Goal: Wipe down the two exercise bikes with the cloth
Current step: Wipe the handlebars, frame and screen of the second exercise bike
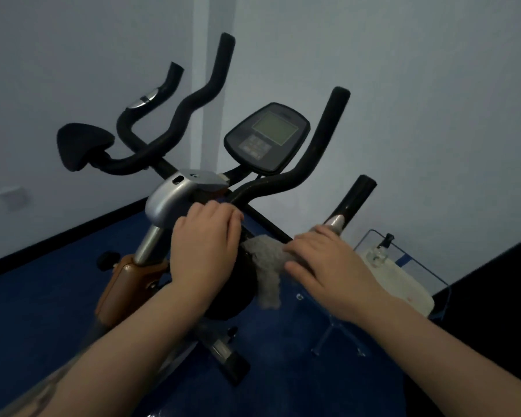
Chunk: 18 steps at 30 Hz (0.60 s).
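Observation:
An exercise bike (175,200) with black handlebars, a silver stem and a grey console (266,136) fills the middle of the view. My left hand (206,248) rests on the handlebar just right of the silver stem, fingers curled over it. My right hand (328,263) presses a grey cloth (265,266) onto the right handlebar bar; the cloth hangs down beneath my fingers. Only one bike is in view; a black pad (79,145) sits at the left end of the bars.
Blue floor (42,311) lies below, with pale walls (403,85) meeting in a corner behind the bike. A clear stand (427,266) holding a white folded towel (403,284) and a small bottle stands at the right. The bike's foot bar (226,356) reaches toward me.

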Available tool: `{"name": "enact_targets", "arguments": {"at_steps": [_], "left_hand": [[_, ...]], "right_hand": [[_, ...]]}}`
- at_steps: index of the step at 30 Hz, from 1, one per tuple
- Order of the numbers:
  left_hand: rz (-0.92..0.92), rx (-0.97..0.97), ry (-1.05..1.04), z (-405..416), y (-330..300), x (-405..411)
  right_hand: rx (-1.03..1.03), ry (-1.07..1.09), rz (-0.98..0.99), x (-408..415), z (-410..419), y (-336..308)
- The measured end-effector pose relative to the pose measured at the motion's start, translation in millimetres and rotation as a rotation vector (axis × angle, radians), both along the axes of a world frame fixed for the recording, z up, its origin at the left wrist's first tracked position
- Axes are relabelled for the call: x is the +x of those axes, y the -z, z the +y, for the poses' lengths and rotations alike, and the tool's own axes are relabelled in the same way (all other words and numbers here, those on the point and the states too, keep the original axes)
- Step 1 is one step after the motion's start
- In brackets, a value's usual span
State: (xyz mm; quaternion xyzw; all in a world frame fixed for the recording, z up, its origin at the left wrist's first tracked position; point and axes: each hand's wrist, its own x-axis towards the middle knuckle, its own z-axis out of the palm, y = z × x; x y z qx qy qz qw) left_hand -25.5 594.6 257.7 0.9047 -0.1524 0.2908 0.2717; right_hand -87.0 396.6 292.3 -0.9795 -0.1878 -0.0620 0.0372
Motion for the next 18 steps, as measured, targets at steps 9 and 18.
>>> {"name": "enact_targets", "arguments": {"at_steps": [9, 18], "left_hand": [[-0.092, 0.150, -0.168, -3, 14, -8], [-0.058, -0.080, -0.288, 0, 25, -10]], "right_hand": [[0.029, -0.073, 0.017, 38, 22, 18], [-0.042, 0.005, 0.234, 64, 48, 21]]}}
